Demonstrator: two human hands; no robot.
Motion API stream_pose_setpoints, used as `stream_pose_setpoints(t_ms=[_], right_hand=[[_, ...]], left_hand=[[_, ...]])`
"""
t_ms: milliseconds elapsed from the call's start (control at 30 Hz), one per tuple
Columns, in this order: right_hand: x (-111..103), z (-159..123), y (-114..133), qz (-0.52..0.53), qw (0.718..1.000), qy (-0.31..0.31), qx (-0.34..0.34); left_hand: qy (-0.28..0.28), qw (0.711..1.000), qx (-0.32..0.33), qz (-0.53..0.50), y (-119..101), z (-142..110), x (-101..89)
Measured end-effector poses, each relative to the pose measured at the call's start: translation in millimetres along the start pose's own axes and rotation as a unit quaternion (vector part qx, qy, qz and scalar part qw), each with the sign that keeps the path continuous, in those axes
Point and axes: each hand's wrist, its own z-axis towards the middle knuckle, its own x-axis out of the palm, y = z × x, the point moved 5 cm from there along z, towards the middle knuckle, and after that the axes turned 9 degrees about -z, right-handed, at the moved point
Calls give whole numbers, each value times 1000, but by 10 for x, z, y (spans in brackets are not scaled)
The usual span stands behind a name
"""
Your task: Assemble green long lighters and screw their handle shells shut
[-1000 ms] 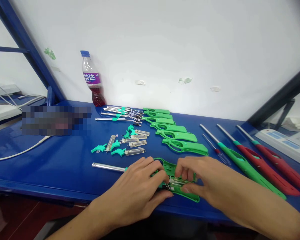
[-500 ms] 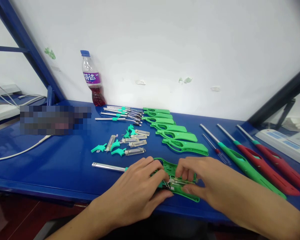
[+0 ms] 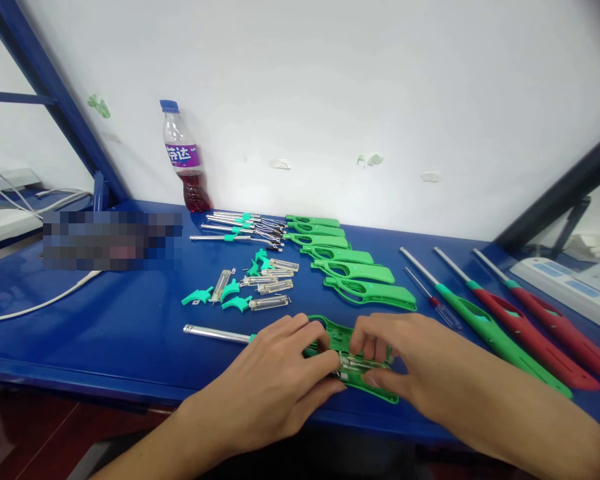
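At the table's front, my left hand (image 3: 275,377) covers the middle of an opened lighter whose green shell halves (image 3: 337,333) lie apart. Its thumb and index finger press by the metal end of a clear fuel tank (image 3: 363,364). A silver barrel tube (image 3: 217,334) sticks out to the left from beneath this hand. My right hand (image 3: 403,343) is closed around the tank's other end, over the shell. Parts under both hands are hidden. Behind lie loose clear tanks (image 3: 270,303) and teal triggers (image 3: 237,303).
Several green shells (image 3: 370,293) and barrel tubes with wires (image 3: 225,238) lie behind. On the right are a screwdriver (image 3: 445,312), a green lighter (image 3: 500,337), red lighters (image 3: 530,330) and a power strip (image 3: 560,283). A drink bottle (image 3: 185,160) leans on the wall. A cable (image 3: 45,313) runs at left.
My left index finger has straightened and shifted slightly right, toward the tank's metal end. My right hand stays nearly still on the tank.
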Motion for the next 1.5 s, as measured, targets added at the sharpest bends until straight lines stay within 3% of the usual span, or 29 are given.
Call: stream_pose_setpoints(t_ms=[367,600,767,967,1133,1367,1500], right_hand=[[-13,-30,-95,18,1000,-13,-12],[-130,-23,-359,-31,992,-122,31],[-77,109,-397,-24,997,-56,55],[-97,178,-398,-14,998,-24,47],[-127,162,-406,-27,999,-27,36],[-207,136,-358,-41,998,-38,10],[-239,133,-345,-44,997,-55,-11]], left_hand=[[-3,1000,-4,-5,3,-6,5],[-18,1000,-10,-1,-14,-8,12],[-43,998,-30,16,-19,-10,-14],[-92,994,-56,9,0,-36,-48],[-124,991,-48,-7,16,-63,-66],[-125,991,-49,-10,24,-53,-73],[-160,985,-43,-41,39,-67,-109]])
